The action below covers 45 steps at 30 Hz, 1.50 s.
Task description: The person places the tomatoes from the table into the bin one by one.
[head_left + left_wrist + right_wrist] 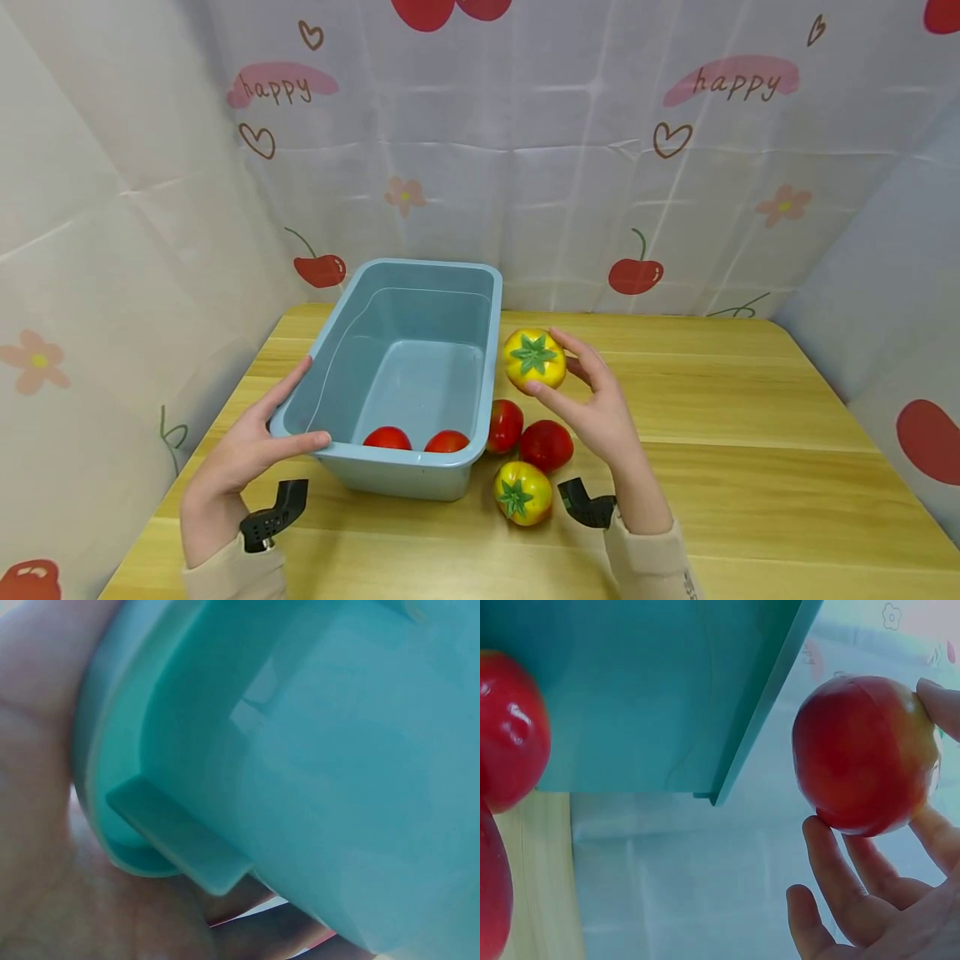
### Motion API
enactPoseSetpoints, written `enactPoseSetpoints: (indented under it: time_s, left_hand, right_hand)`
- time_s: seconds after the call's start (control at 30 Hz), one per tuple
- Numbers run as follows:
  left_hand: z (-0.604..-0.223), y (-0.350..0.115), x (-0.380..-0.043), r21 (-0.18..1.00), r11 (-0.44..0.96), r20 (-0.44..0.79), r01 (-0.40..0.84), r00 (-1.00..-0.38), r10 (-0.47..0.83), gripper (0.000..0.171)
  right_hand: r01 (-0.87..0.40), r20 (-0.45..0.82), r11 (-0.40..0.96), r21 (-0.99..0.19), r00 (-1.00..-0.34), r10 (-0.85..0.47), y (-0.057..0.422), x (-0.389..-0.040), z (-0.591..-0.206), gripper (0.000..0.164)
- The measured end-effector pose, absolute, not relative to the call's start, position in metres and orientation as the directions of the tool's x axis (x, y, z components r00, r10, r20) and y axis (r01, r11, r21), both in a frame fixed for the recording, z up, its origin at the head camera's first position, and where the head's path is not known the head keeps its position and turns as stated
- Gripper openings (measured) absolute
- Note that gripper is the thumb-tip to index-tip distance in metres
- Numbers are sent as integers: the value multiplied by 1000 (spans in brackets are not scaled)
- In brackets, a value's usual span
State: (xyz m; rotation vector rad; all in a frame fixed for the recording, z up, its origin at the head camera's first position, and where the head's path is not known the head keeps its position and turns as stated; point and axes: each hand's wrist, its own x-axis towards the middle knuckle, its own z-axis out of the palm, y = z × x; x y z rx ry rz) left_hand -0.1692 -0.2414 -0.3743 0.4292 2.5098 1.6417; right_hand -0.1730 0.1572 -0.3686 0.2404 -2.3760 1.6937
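Note:
My left hand [236,462] grips the near left corner of a light blue plastic bin [397,475], thumb over the rim and fingers along the outside. To the bin's right, my right hand [603,412] pinches a yellow tomato [534,360] between thumb and fingers, held up off the table. Its green star-shaped calyx faces the head camera; the right wrist view shows its red underside [862,754]. Inside the bin, two red fruits [387,437] lie at the near end, partly hidden by the rim.
On the wooden table [720,475], two red fruits [547,445] and another yellow tomato [523,493] with a green calyx lie close to the bin's right side. A white printed curtain [555,183] hangs behind the table and along both sides.

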Motion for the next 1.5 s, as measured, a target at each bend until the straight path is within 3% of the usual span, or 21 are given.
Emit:
enactPoseSetpoints:
  time_s: [0.4,1.5]
  left_hand:
    - [-375,-242,-170,902,394,62,180,-954,293,90]
    - [-375,-242,-169,906,381,67,182,-953,295,91]
  right_hand:
    - [-337,337,324,-884,-940,-58,147,-165,-366,61]
    - [-402,368,309,-862,-915,-164,119,-156,-367,59]
